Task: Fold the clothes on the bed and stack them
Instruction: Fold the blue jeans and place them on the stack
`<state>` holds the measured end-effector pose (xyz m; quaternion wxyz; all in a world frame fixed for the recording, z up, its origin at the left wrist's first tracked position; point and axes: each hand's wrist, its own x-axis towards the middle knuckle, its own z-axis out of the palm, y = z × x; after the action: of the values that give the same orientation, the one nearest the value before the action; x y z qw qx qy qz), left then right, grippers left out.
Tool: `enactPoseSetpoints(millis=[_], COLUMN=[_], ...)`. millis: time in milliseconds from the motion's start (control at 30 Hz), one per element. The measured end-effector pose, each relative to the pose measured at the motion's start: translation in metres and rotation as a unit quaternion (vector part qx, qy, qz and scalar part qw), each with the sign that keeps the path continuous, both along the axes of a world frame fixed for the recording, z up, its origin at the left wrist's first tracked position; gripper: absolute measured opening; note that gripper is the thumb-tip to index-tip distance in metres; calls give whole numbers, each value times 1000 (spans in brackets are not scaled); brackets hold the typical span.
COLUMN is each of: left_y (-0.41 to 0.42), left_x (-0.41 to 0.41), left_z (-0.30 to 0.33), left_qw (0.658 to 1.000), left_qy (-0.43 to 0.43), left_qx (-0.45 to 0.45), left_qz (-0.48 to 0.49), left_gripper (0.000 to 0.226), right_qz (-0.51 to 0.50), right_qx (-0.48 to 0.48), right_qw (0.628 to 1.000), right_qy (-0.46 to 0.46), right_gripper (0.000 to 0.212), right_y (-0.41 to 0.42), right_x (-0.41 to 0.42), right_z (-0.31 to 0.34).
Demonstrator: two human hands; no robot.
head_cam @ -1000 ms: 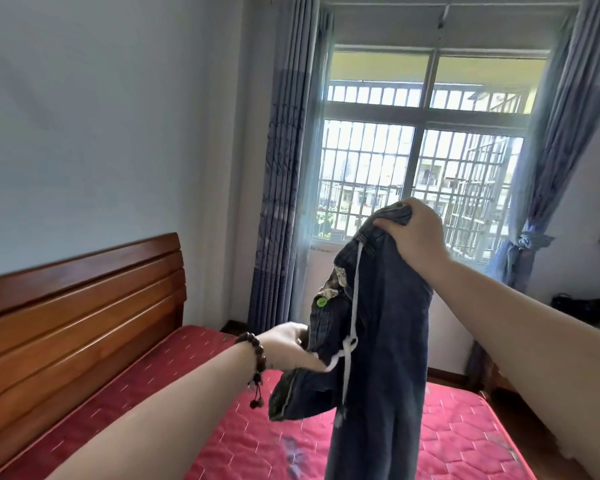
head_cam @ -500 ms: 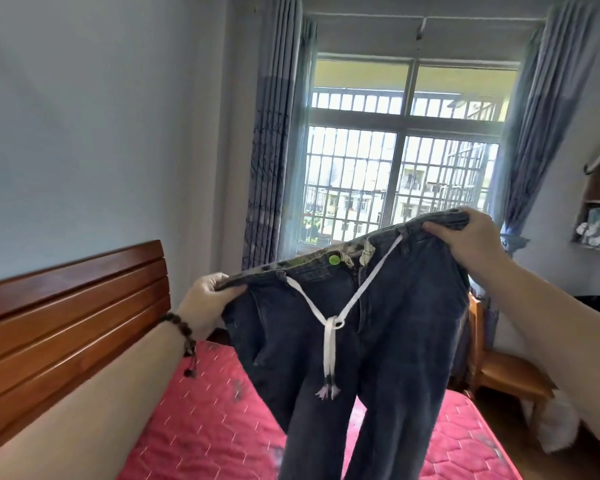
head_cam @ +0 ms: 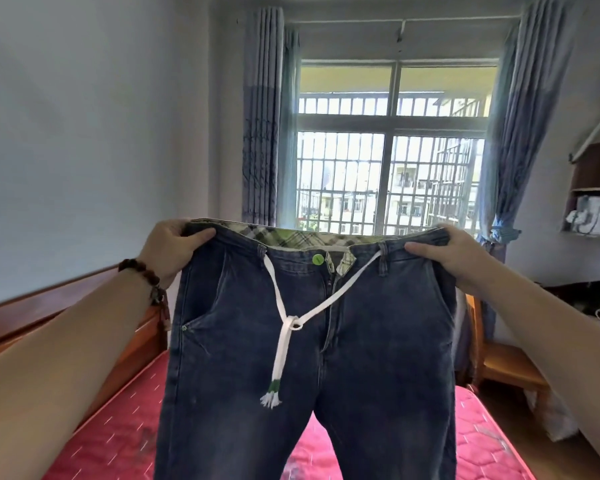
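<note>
Jeans [head_cam: 378, 341] held up, spread flat above bed [head_cam: 125, 434]. Left hand [head_cam: 170, 249], right hand [head_cam: 454, 254]: fingers pinching waistband corners.

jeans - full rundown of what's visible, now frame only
The jeans are dark blue, faded-looking denim, held up spread flat above the red mattress, front toward the camera. The left hand and right hand each grip a waistband corner. Plaid green lining shows inside the waist. A green button sits at the fly; a knotted white drawstring hangs down. The leg bottoms run out of frame.
</note>
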<state>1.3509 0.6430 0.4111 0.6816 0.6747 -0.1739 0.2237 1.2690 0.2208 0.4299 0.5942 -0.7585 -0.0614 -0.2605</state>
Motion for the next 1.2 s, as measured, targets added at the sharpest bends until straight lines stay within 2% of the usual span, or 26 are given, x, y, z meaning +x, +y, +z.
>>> enactPoseSetpoints(millis=[67, 133, 200, 267, 367, 600, 733, 833, 900, 967, 1033, 1100, 1200], left_y=[4, 11, 16, 19, 22, 33, 47, 51, 49, 41, 24, -2, -48], left_x=[-5, -10, -15, -22, -30, -27, -28, -35, -39, -37, -32, -26, -33], left_z=[2, 2, 0, -2, -2, -3, -4, -7, -13, -24, -37, -47, -50], left_qw=[999, 997, 988, 969, 948, 936, 958, 982, 977, 974, 969, 968, 979], left_qy=[-28, -52, -92, -134, -138, -113, -43, 23, 55, 118, 195, 218, 168], left_qx=[27, 57, 124, 209, 288, 334, 279, 104, -15, -40, -19, -60, -107], left_qz=[2, -13, 1, 22, -1, 9, -40, -157, -204, -189, -151, -111, -49], left_gripper=[20, 31, 35, 32, 22, 16, 15, 14, 9, 5, 14, 20, 11], right_qz=[56, 142, 182, 171, 134, 66, 74, 128, 150, 89, -55, -151, -104], right_qx=[44, 79, 66, 35, 26, 48, 64, 101, 141, 173, 179, 187, 217], right_qw=[997, 984, 978, 982, 989, 997, 995, 987, 978, 979, 977, 966, 967], right_qy=[36, 70, 79, 71, 51, 19, -8, -5, 20, 59, 97, 99, 78], right_gripper=[25, 13, 18, 23, 26, 28, 25, 19, 22, 30, 25, 19, 11], right_y=[-2, -7, -14, -19, -22, -24, -20, -17, -14, 0, 22, 49, 101], right_x=[-5, -11, -15, -15, -12, -8, -15, -23, -27, -22, -12, -3, -3], right_z=[3, 5, 4, 1, -6, -11, -13, -12, -13, -19, -32, -45, -57])
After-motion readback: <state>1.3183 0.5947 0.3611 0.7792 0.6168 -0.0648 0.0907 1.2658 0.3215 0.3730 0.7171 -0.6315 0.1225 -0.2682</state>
